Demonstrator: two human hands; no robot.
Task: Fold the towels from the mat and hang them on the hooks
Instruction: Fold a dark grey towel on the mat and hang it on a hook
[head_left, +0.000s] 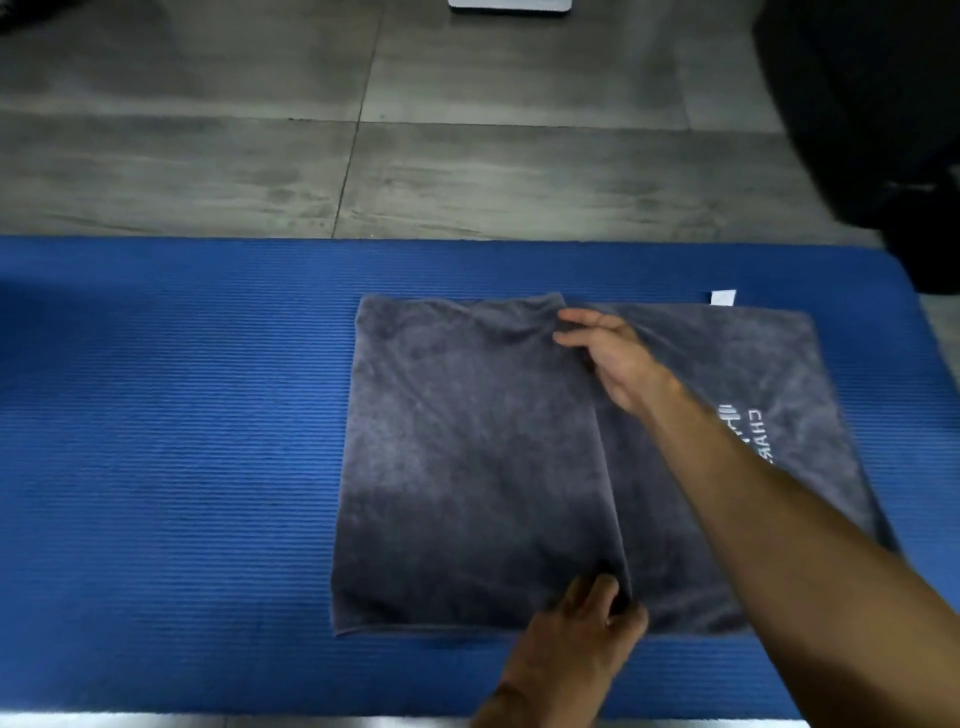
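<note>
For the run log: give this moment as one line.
towel: grey, part-folded on mat | left hand: grips flap's near corner | right hand: holds flap's far corner | hooks: not in view

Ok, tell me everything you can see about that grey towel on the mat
The grey towel looks soft and plush. It lies flat on the blue mat, its left part folded over toward the middle. White lettering and a small white tag show on its right side. The right hand holds the fold's far corner; the left hand holds the near one.

The right hand (613, 358) reaches forward on a long bare forearm, fingers pinching, while the left hand (582, 631) pinches nearer the body.
</note>
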